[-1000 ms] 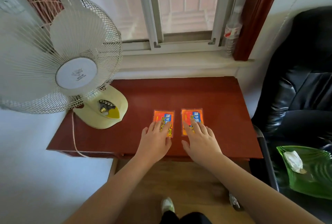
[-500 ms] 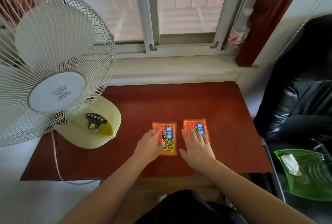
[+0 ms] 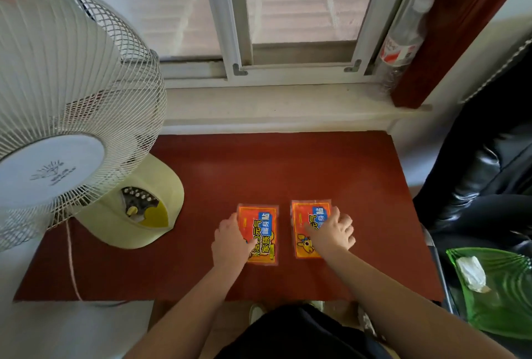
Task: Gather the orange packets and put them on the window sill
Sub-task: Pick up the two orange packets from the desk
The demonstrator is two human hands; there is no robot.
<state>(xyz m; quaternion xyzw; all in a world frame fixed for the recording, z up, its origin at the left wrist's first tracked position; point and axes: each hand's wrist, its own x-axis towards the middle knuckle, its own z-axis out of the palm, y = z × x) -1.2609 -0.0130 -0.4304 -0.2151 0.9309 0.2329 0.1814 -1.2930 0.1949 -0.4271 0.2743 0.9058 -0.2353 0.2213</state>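
Note:
Two orange packets lie flat side by side on the red-brown table (image 3: pixel 259 168). My left hand (image 3: pixel 231 239) grips the left edge of the left packet (image 3: pixel 263 229), thumb on its face. My right hand (image 3: pixel 335 232) curls over the right edge of the right packet (image 3: pixel 303 223), covering its right half. Both packets still rest on the table. The pale window sill (image 3: pixel 276 105) runs behind the table, under the sliding window.
A white desk fan (image 3: pixel 66 117) with a yellow base (image 3: pixel 144 206) stands at the table's left. A plastic bottle (image 3: pixel 403 42) stands at the sill's right end. A black chair (image 3: pixel 489 171) and a green dish (image 3: pixel 498 289) holding tissue are to the right.
Both hands slid from lying on top of the packets to their outer edges, fingers curling around them. The camera moved closer and lower over the table.

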